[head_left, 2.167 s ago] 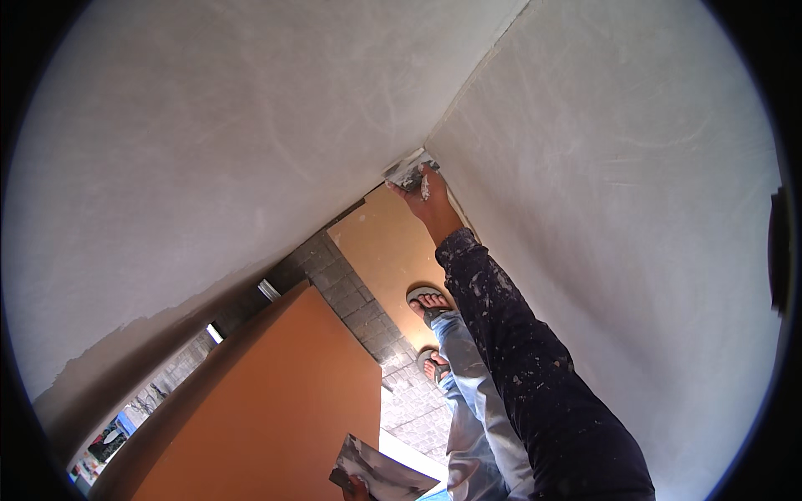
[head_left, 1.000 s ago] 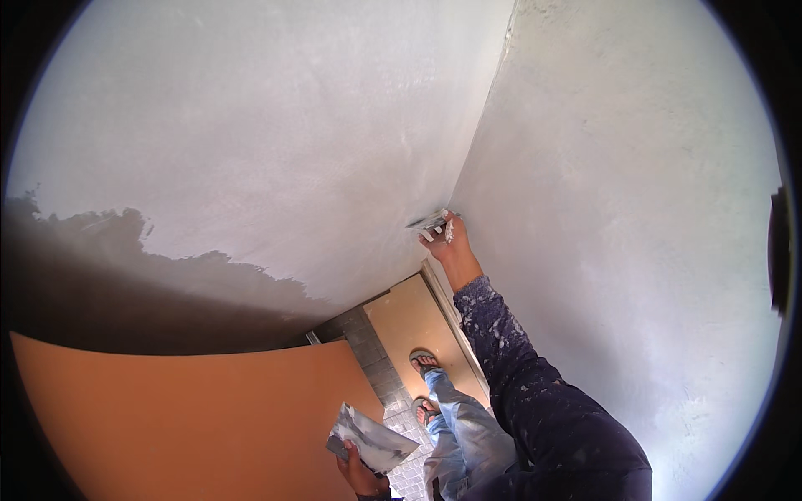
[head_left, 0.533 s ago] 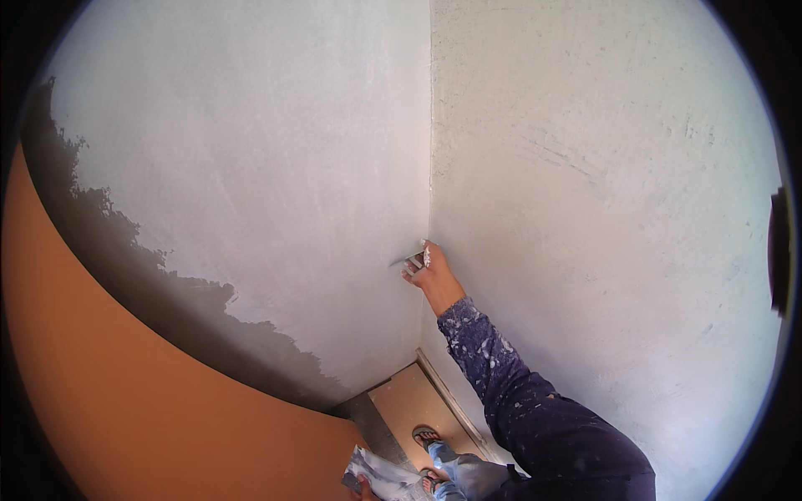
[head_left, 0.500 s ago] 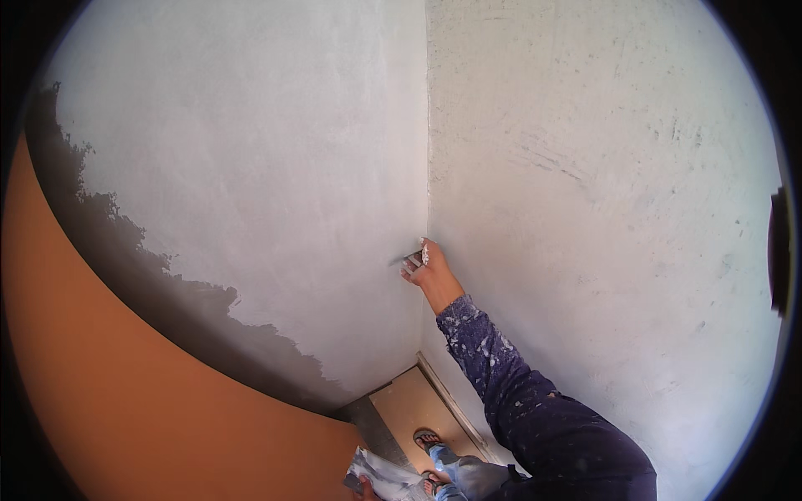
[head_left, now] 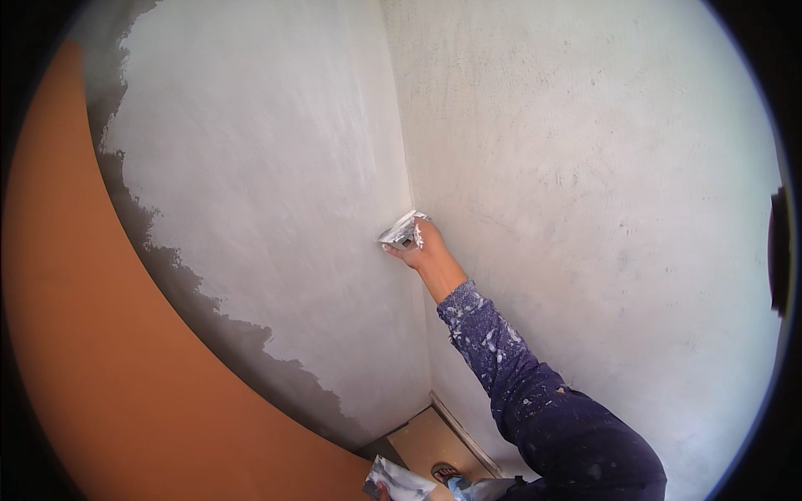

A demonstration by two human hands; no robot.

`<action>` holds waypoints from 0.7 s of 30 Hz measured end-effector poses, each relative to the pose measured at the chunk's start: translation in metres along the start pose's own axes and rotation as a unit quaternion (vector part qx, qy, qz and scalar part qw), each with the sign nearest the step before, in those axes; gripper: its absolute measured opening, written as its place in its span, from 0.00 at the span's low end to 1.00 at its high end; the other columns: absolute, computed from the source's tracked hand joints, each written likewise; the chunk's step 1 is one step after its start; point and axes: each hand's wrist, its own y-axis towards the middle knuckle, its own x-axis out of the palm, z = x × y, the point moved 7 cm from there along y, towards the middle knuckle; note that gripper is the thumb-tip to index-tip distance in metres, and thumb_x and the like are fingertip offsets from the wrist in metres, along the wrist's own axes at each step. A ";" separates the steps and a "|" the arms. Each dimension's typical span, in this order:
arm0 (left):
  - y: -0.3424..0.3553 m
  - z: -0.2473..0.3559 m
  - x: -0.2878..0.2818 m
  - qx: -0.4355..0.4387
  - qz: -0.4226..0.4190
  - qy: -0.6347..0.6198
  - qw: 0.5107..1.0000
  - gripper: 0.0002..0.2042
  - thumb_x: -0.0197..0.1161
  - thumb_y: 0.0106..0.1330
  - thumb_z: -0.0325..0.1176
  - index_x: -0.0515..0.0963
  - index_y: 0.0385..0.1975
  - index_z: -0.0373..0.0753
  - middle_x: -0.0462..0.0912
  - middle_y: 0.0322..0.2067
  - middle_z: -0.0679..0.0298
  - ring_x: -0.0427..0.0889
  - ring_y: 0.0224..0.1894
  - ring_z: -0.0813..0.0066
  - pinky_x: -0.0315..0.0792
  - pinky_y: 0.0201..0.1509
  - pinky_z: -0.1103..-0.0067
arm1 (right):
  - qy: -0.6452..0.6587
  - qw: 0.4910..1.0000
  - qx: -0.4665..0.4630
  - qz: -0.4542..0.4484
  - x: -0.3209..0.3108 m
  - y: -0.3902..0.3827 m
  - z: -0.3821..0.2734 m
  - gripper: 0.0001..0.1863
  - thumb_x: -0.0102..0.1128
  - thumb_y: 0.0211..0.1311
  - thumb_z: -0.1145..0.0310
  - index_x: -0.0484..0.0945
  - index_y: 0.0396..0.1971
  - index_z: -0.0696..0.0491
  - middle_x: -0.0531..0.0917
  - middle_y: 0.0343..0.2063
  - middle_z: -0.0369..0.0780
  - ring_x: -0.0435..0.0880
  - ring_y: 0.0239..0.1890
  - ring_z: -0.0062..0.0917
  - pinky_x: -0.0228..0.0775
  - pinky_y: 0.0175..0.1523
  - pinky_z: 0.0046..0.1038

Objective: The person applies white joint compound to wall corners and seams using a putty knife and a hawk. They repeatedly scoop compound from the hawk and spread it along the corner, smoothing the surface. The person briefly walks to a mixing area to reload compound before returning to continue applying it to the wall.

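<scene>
My right hand (head_left: 428,246) reaches up to the corner where two white walls meet. It is closed around a putty knife (head_left: 401,226), whose wide blade is smeared with white filler and lies close to the corner. White filler also clings to the fingers. At the lower edge, part of my left hand (head_left: 383,492) shows, gripping a flat, filler-coated plate (head_left: 407,483); the rest of that hand is cut off. The left wall (head_left: 276,167) has a smooth pale coat ending in a ragged edge against bare dark grey. Scuffs and small pits mark the right wall (head_left: 585,209).
A broad orange surface (head_left: 150,359) fills the left side, beside the dark grey strip. Below are a tan floor area (head_left: 426,442) with a baseboard along the right wall and my sandalled foot (head_left: 445,473). A dark object (head_left: 779,250) sits at the far right rim.
My right hand has moved slightly up and the blade has turned, so its filler-covered face now shows. The view has shifted; the plate in my left hand appears farther right.
</scene>
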 end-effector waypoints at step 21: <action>-0.066 0.096 0.057 -0.029 -0.140 -0.090 0.986 0.16 0.52 0.71 0.41 0.72 0.52 0.39 0.81 0.42 0.61 0.80 0.39 0.68 0.74 0.39 0.72 | -0.667 0.462 -0.303 -0.500 -0.061 -0.353 0.102 0.30 0.59 0.56 0.73 0.73 0.59 0.32 0.67 0.63 0.33 0.59 0.68 0.37 0.60 0.66 0.41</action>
